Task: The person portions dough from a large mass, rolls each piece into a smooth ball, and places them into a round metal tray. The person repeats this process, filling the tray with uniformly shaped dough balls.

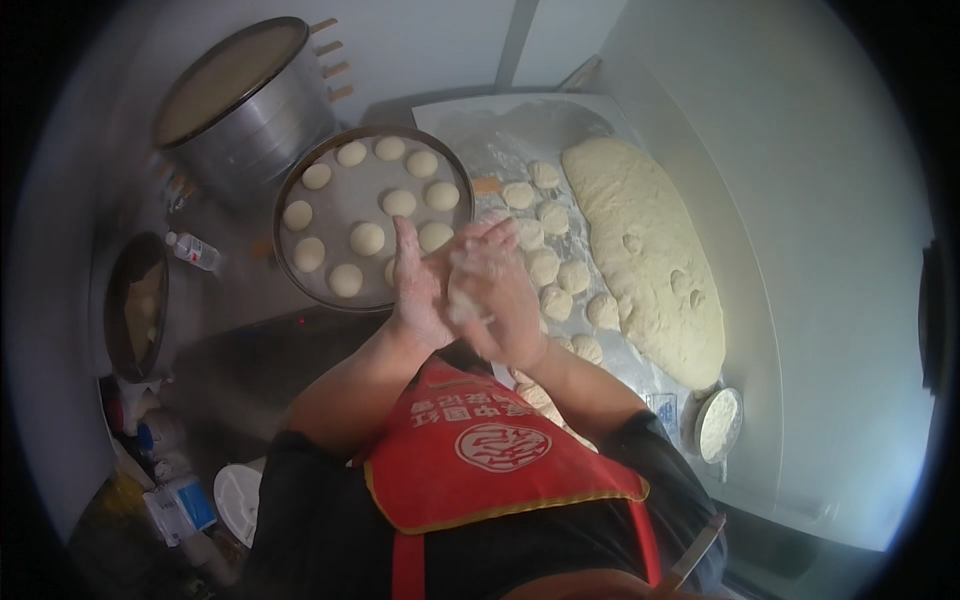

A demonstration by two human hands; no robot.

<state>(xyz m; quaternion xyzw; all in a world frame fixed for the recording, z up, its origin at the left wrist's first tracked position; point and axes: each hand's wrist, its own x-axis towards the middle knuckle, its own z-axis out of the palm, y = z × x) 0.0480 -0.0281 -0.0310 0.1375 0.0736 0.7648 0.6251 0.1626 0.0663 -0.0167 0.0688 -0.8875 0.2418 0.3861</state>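
Observation:
My left hand point(424, 289), dusted with flour, is held palm up with the thumb apart. Against it moves my right hand point(499, 300), blurred, with a piece of pale dough point(463, 298) partly visible between the palms. Both hands are over the near right rim of a round steamer tray point(282, 259), on which several smooth dough balls point(367, 239) lie spaced apart. To the right of the hands, several rougher dough pieces point(556, 303) lie on the floured worktop point(517, 124). Beyond them stretches a large slab of dough point(652, 262) with a few dents.
A stack of metal steamer trays point(255, 112) stands at the upper left, with a plastic bottle point(193, 250) below it. A bowl of flour point(718, 425) is at the right, near the wall. Another round pan point(136, 307) and a white bucket point(238, 499) are at the left.

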